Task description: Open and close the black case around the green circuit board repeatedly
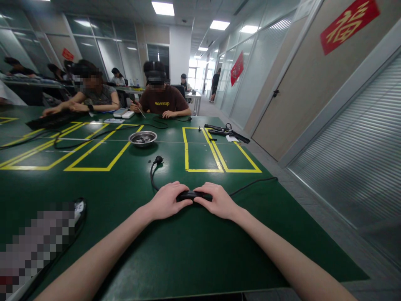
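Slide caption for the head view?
Left hand and right hand hold a black object over a green table, metal bowl beyond.

Pretty sure this is an office, kinda doubling as a workroom. Big green table with yellow tape boxes marked on it, people working across its far side, more desks beyond it. Right of the table: blind-striped glass panels and a door. Ceiling light panels overhead past it.
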A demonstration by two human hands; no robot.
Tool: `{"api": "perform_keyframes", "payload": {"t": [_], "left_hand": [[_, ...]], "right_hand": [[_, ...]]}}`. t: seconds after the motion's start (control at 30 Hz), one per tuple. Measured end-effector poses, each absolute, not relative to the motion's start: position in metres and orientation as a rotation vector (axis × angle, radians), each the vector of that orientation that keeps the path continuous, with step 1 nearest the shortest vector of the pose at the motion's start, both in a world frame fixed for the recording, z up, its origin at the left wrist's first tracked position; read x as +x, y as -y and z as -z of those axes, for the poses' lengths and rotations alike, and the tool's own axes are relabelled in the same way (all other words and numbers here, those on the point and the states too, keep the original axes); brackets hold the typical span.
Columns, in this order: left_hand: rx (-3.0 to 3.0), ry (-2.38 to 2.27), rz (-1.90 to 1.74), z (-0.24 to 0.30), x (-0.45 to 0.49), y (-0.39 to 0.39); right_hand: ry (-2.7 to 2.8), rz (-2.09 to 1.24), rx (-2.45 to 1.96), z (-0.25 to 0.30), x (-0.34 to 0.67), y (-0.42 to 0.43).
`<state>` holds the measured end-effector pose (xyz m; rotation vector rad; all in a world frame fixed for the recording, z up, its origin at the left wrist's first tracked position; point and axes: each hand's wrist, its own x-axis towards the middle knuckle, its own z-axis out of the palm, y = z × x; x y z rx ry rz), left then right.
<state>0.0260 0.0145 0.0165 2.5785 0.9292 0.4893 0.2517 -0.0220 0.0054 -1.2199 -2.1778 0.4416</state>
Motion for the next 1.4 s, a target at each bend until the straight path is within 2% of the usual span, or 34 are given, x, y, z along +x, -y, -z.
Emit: {"api": "perform_keyframes", "payload": {"t": [0.13,0.33,0.43,0.53,0.63,0.73,0.87,1.13,1.27,1.4], "left_hand": [[2.654,-0.866,-0.542,-0.017,0.029,-0.008],[2.702,-0.731,-0.588,-0.013,0.029,-0.011],[2.683,-0.665,-0.581,-0.013,0.027,-0.014],[2.644,-0.671,-0.546,-0.012,0.027,-0.015],[2.607,-0.678,-0.528,-0.01,0.029,-0.015],[2.573,-0.686,-0.539,-0.008,0.03,-0.015],[2.58,-0.715,-0.535,-0.007,0.029,-0.018],[2.587,-0.774,-0.606,-0.001,0.026,-0.023],[2.652,-0.751,-0.762,-0.001,0.024,-0.021],[2.682,-0.746,-1.21,-0.007,0.022,-0.017]], "right_hand": [[2.094,-0.492,-1.263,-0.006,0.249,0.023],[1.709,-1.035,-1.278,-0.003,0.25,0.019],[1.728,-1.148,-1.251,-0.001,0.25,0.019],[1.95,-0.975,-1.314,-0.002,0.248,0.021],[2.174,-0.548,-1.408,-0.006,0.245,0.023],[2.28,-0.177,-1.308,-0.013,0.247,0.026],[2.439,-0.246,-1.045,-0.017,0.252,0.028],[2.407,-0.242,-1.052,0.002,0.25,0.024],[2.194,-0.474,-1.093,0.005,0.249,0.021],[1.625,-1.091,-1.193,-0.002,0.259,0.013]]}}
